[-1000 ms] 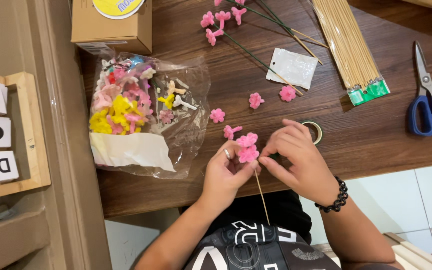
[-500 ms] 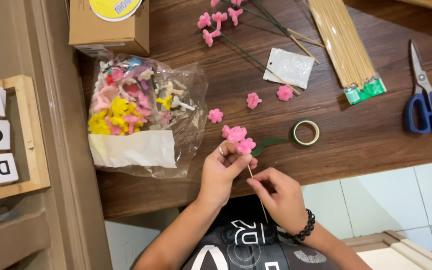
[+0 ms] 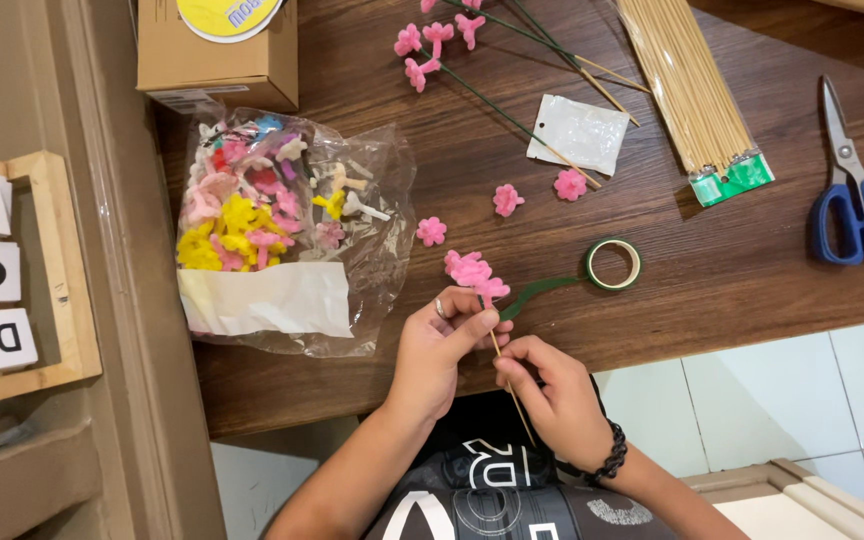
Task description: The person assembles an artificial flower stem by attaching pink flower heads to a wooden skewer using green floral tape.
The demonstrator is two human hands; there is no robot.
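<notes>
**Pink blossom stem pinched at the near table edge**

Spread across most of the view: one dark brown wooden table (image 3: 712, 270). At its far left corner, one brown cardboard box (image 3: 217, 60) with a round yellow sticker. Just near of that, one crumpled clear plastic bag (image 3: 352, 290) stuffed with small pink, yellow, red and white craft flowers, too many to count. Off the table's left edge, one pale wooden frame (image 3: 52, 290) holding three white lettered cards. Far right of centre, one bundle of thin bamboo skewers (image 3: 687, 85) in a clear sleeve with a green end. At the right edge, one pair of blue-handled scissors (image 3: 852, 190). Far centre, several finished green stems with pink blossoms (image 3: 432, 45), number uncertain where cropped. Beside those, one small white foil pouch (image 3: 579, 132).

At the near edge: left hand (image 3: 437, 350) closed, thumb and fingers pinching one cluster of pink fuzzy blossoms (image 3: 472, 270) atop one thin bamboo stick (image 3: 507, 385). Right hand (image 3: 552, 395) closed around the same stick just nearer, a black bead bracelet at its wrist. Trailing right from the cluster, a strip of green tape to one small roll of green floral tape (image 3: 613, 264). Loose on the wood: three single pink blossoms (image 3: 508, 199).
</notes>
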